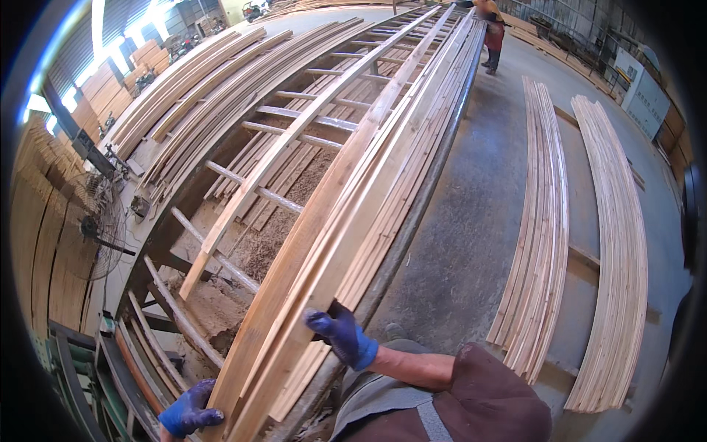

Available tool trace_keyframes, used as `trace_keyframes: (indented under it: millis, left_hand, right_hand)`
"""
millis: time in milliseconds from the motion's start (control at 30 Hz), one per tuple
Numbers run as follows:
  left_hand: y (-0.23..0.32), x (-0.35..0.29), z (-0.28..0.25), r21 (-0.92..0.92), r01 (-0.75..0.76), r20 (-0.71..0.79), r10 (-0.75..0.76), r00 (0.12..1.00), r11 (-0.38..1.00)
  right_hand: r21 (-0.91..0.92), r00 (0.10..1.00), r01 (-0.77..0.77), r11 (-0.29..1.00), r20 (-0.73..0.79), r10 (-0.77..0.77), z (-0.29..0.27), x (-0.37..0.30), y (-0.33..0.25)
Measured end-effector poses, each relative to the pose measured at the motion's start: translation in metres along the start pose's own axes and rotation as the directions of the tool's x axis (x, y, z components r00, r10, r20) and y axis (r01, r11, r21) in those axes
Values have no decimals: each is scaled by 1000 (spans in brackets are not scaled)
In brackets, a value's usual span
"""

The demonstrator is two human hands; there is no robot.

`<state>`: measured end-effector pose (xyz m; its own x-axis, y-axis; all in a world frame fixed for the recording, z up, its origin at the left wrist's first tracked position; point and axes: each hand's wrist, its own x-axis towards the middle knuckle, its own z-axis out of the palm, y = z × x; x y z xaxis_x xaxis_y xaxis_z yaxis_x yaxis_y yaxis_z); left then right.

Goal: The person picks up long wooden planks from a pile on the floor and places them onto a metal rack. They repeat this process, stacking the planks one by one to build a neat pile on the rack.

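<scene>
Handling seems partway: bundled planks (611,258) lie right of the roller frame (280,200), loose boards (361,228) remain upon it, the right hand (343,337) gripping one, the left hand (190,409) touching another, its grip unclear.

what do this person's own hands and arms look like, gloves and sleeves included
The left hand and right hand wear close-fitting blue work gloves, brighter blue toward the wrists and darker, purplish over the fingers. The right forearm is bare between its glove and a loose, dark brown cloth sleeve. The left sleeve is out of view.
</scene>
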<state>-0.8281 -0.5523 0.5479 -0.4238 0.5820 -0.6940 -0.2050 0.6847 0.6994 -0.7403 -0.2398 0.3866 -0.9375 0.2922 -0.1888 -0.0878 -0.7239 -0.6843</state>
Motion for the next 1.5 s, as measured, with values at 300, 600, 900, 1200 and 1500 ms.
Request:
trace_keyframes:
  millis: [300,600,900,1200,1500]
  left_hand:
    - [-101,68,-160,377,20,-293,99,951,926]
    - [-241,197,-155,796,239,-467,313,827,555]
    - [-241,198,-197,742,261,-530,303,792,617]
    - [-244,211,-224,793,235,-503,387,773,562]
    - [-259,225,-263,796,175,-476,420,773,580]
  right_hand:
    - [-42,970,-32,999,-240,21,0,1,63]
    - [-77,930,-32,997,-368,2,-8,11,89]
    - [-38,929,-62,997,-367,44,16,21,64]
    - [-63,927,-36,997,-375,9,2,29,54]
    - [-156,922,-11,988,-384,-50,3,47,45]
